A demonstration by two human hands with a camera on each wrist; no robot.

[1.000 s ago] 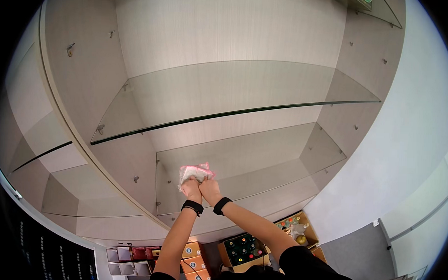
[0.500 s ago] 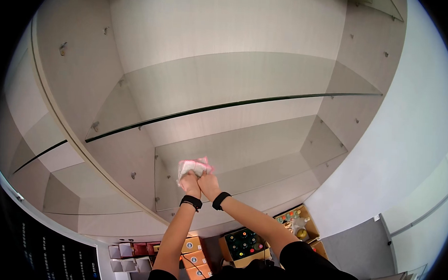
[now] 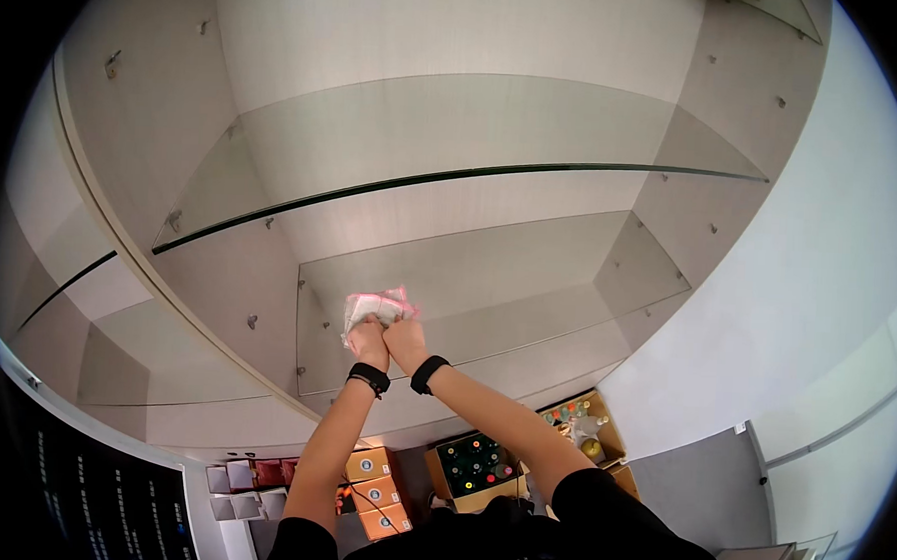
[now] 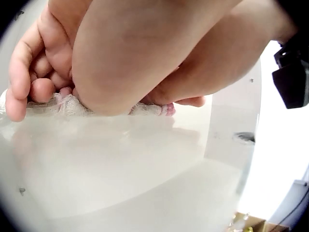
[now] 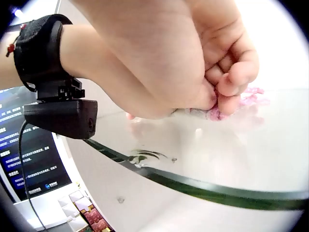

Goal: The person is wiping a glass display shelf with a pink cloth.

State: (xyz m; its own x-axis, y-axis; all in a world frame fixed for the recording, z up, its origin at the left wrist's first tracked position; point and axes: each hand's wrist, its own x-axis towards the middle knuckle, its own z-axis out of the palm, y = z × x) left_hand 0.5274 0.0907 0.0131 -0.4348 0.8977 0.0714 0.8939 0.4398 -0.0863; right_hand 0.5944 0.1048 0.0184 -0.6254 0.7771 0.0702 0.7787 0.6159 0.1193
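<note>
A white cloth with pink edging (image 3: 375,305) lies bunched on the lower glass shelf (image 3: 528,294), toward its left end. My left hand (image 3: 370,345) grips the cloth from the left, its fingers curled over the fabric in the left wrist view. Right beside it, my right hand (image 3: 405,344) holds the near right part; the right wrist view shows pink edging (image 5: 216,114) at the thumb and curled fingers. Both hands are close together, the wrists angled inward. Part of the cloth is hidden beneath the hands, which reflect faintly in the glass.
Above the hands spans another glass shelf with a dark front edge (image 3: 453,183). Metal shelf pegs (image 3: 252,322) jut from the cabinet sides. Below stand orange boxes (image 3: 380,494), a carton of bottles (image 3: 475,464) and another carton (image 3: 617,443) of mixed items.
The head view has tilted down, so shelves, hands and boxes appear higher in it. Both hands keep hold of the cloth, at nearly the same place on the shelf.
</note>
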